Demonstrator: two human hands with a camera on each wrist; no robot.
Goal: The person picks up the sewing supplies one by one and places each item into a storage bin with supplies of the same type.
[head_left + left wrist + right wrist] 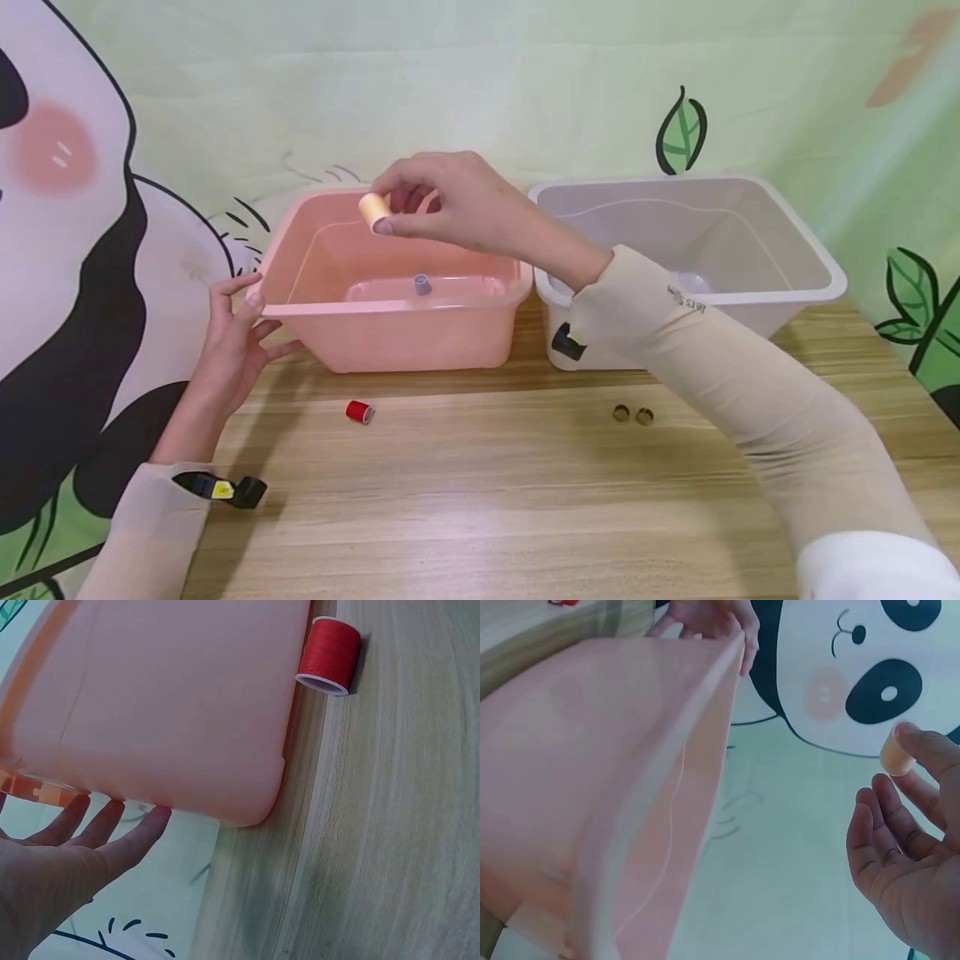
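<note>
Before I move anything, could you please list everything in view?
Wooden table: one, light brown, foreground
Panda-print cloth backdrop: one, pale green, behind table
Rectangular pink plastic bin: one, pink, left on table
Rectangular grey plastic bin: one, pale grey, right of pink bin
Cylindrical red thread spool: one, red, before the pink bin
Small grey cylinder: one, grey, inside pink bin
Small brass-coloured rings: two, brassy, before the grey bin
Cylindrical yellow thread spool: one, pale yellow, in the right hand
Black wrist devices: two, black, at cuffs
Beige sleeves: two, beige, on forearms
Left hand: one, bare, gripping pink bin's rim
Right hand: one, bare, pinching yellow spool
</note>
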